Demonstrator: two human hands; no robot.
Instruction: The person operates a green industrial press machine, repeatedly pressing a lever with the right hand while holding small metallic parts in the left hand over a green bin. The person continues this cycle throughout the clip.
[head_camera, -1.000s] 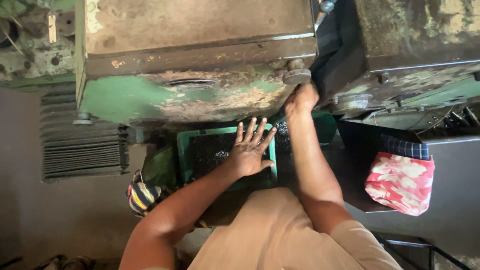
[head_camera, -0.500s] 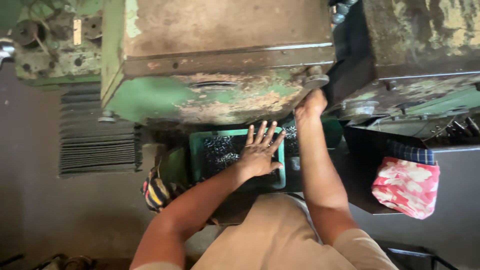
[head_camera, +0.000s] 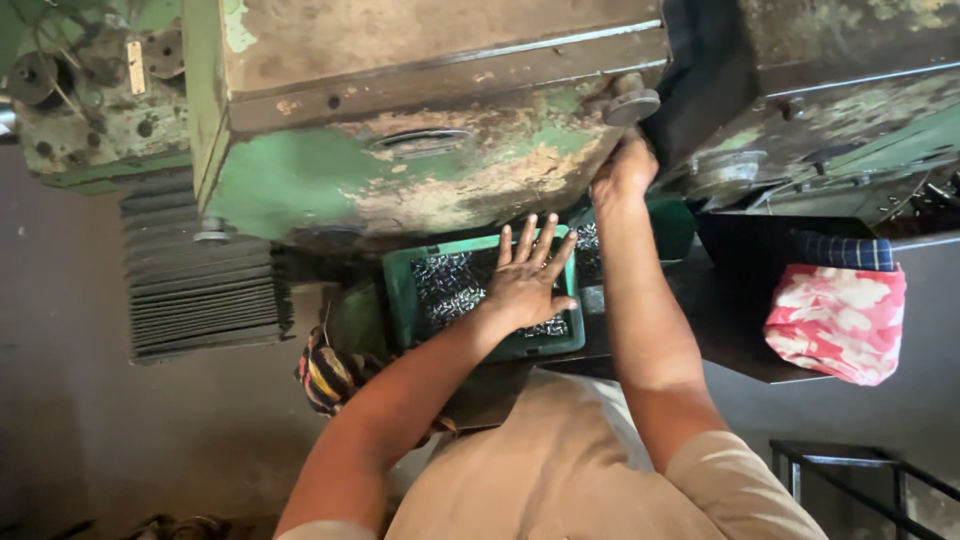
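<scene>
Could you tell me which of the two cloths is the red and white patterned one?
It is the cloth hanging at the right, beside the right arm; the other cloth, under the left forearm, is striped.

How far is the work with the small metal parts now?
Done: the green tray already holds many small metal parts. In hand: the left hand lies spread over the parts, and the right hand reaches up to the worn green machine. Left: cannot be judged; no finished pile shows.

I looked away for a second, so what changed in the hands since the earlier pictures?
Little: the view shifted. The left hand stays spread over the green tray of small metal parts; the right hand stays up at the worn green machine.
</scene>
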